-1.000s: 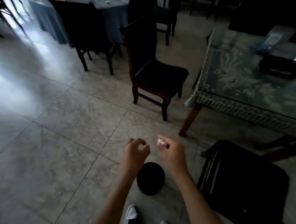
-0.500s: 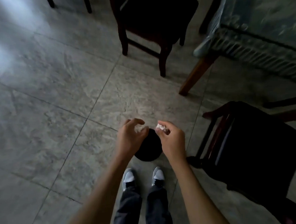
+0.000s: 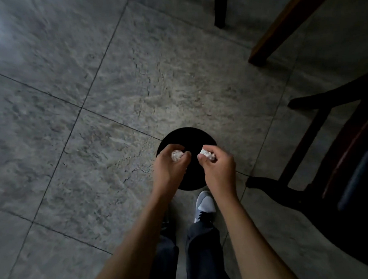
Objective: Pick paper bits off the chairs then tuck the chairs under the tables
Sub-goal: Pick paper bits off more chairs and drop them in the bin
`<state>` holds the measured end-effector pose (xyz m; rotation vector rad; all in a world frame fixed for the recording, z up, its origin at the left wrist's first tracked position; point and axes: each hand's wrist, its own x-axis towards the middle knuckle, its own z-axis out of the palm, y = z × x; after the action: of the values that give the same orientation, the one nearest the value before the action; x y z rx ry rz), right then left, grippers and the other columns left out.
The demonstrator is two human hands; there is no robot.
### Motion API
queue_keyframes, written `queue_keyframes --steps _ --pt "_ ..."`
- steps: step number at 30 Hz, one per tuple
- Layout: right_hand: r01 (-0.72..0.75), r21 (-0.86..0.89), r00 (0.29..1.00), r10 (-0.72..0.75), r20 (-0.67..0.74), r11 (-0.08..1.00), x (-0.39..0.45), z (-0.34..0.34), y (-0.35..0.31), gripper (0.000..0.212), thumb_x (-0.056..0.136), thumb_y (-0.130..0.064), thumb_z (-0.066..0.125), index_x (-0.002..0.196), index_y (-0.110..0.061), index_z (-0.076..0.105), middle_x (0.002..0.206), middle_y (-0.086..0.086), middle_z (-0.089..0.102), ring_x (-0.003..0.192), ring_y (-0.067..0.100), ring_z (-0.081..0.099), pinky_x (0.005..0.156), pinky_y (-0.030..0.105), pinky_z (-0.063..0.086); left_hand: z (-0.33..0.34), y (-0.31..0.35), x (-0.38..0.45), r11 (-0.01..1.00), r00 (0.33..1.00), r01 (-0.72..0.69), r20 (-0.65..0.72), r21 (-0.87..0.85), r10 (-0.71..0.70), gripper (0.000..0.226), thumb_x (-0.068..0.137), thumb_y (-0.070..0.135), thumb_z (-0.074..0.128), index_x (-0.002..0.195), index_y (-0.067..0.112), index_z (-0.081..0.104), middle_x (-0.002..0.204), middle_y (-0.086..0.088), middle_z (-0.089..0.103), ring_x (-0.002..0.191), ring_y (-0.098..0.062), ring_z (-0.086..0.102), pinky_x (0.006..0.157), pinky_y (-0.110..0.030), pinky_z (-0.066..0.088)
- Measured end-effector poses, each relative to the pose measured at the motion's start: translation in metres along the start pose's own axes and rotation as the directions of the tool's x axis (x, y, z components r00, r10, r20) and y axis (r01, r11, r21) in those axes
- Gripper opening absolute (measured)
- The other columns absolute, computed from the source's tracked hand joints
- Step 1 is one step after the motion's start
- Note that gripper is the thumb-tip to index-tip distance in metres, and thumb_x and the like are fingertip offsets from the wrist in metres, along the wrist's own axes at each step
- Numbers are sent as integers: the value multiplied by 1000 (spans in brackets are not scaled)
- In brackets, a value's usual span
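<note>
My left hand (image 3: 170, 167) is curled around a crumpled white paper bit (image 3: 177, 155). A second white paper bit (image 3: 208, 155) is pinched in the fingers of my right hand (image 3: 219, 170). Both hands hover side by side, a small gap between them, directly over a round black bin (image 3: 187, 137) standing on the floor in front of my feet. A dark wooden chair (image 3: 336, 170) with a dark seat stands at the right, its legs close to the bin. The tables' tops are out of view.
A brown table leg (image 3: 271, 34) slants down at the upper right, and a dark chair leg (image 3: 220, 10) stands beside it. Grey stone floor tiles (image 3: 94, 112) spread to the left. My shoe (image 3: 205, 203) touches the bin's near side.
The view has tipped downward, so the far tables and chairs have left the frame. Both hands, each still holding paper, have come over the black bin.
</note>
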<state>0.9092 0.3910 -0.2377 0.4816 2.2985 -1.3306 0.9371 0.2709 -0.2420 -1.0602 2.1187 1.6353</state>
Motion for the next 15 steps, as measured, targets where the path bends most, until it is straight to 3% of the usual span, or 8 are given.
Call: queue_keyframes --steps 2,4,6,11,15 --pt "-41 23 999 41 -7 999 13 15 26 26 88 -12 69 114 -11 69 106 2 71 97 11 65 74 4 46 7 -23 16 998 998 50 -19 -48 -51 14 85 31 68 94 21 66 78 -1 69 68 -19 69 65 -52 60" --pt "-116 94 993 116 2 989 26 31 52 23 89 -13 67 112 -12 69 103 4 71 96 17 68 84 27 57 16 -45 32 993 995 93 -24 -73 -95 14 84 33 69 93 22 66 78 -3 69 69 -19 69 66 -51 60" --pt "-170 138 985 168 26 976 39 47 73 23 91 -16 64 113 -11 67 103 8 71 97 22 68 88 46 57 27 -65 46 988 992 125 -8 -96 -126 16 84 33 69 94 21 66 79 -5 69 71 -20 69 69 -49 61" --pt "-233 147 972 231 27 961 66 77 112 28 92 -21 61 117 -10 66 108 12 70 101 26 68 90 50 55 51 -103 71 977 986 161 -30 -141 -167 18 83 32 71 97 21 65 75 0 69 62 -7 66 57 -31 56" --pt "-268 149 963 269 11 952 80 90 126 24 95 -20 58 115 -10 66 102 8 71 98 23 68 92 48 54 61 -119 85 954 974 207 -49 -216 -222 15 84 29 70 92 17 66 59 6 66 54 -5 63 50 -27 50"
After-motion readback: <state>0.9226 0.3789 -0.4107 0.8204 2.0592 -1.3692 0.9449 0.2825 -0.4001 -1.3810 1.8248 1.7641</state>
